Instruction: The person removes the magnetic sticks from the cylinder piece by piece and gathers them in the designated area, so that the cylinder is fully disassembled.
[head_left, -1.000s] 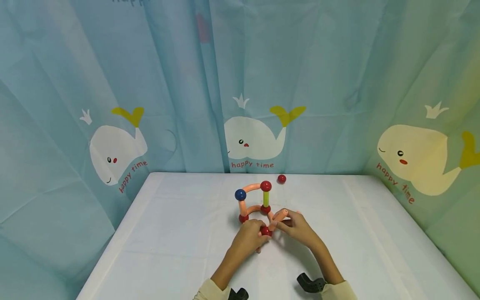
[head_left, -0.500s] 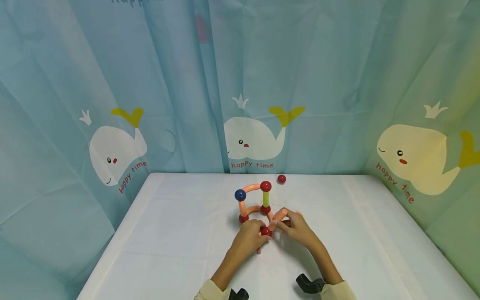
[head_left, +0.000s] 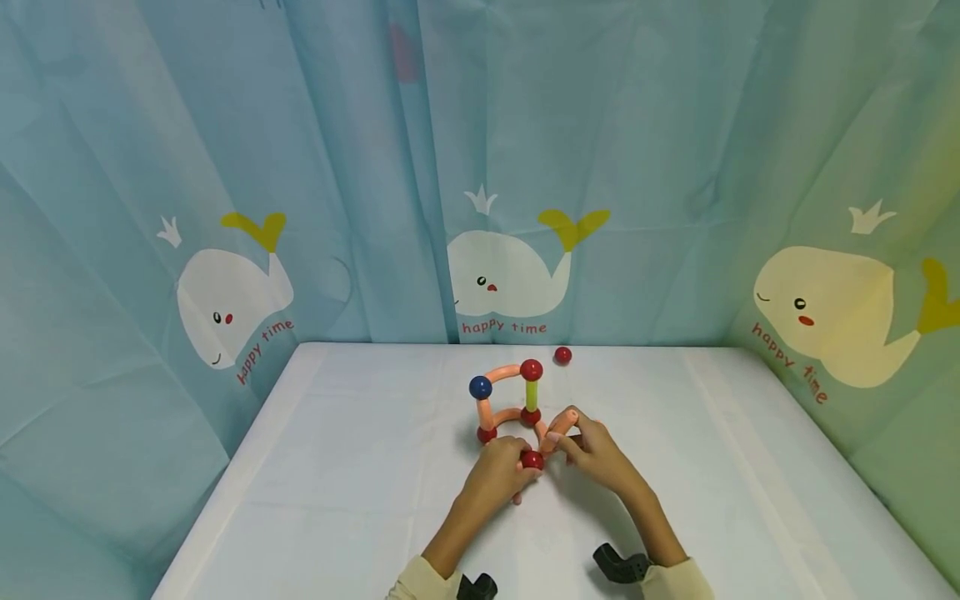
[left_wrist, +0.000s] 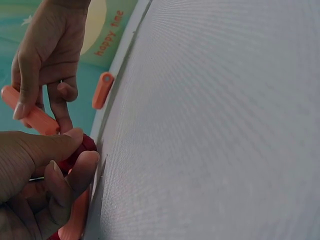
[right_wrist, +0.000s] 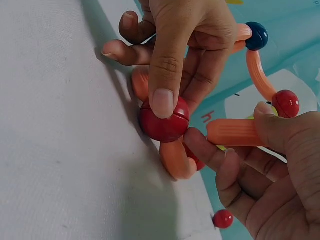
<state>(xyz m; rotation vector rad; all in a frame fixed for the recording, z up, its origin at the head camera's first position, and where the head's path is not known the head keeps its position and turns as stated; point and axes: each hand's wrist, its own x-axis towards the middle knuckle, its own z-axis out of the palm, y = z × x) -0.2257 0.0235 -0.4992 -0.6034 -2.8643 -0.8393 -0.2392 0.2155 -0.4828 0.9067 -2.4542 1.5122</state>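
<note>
Red lettering [head_left: 504,328], "happy time", repeats beneath whale prints [head_left: 510,275] on the blue backdrop [head_left: 637,125]. The left hand [head_left: 495,473] pinches a red ball [right_wrist: 164,124] at the near side of a ball-and-stick frame [head_left: 532,396] on the tabletop [head_left: 330,492]; the right hand [head_left: 597,457] grasps an orange rod [right_wrist: 231,132], its end near that ball

From here I read red "happy time" [head_left: 504,327] on the curtain [head_left: 660,150], beneath whales [head_left: 517,267] at ten, twelve and two o'clock.
</note>
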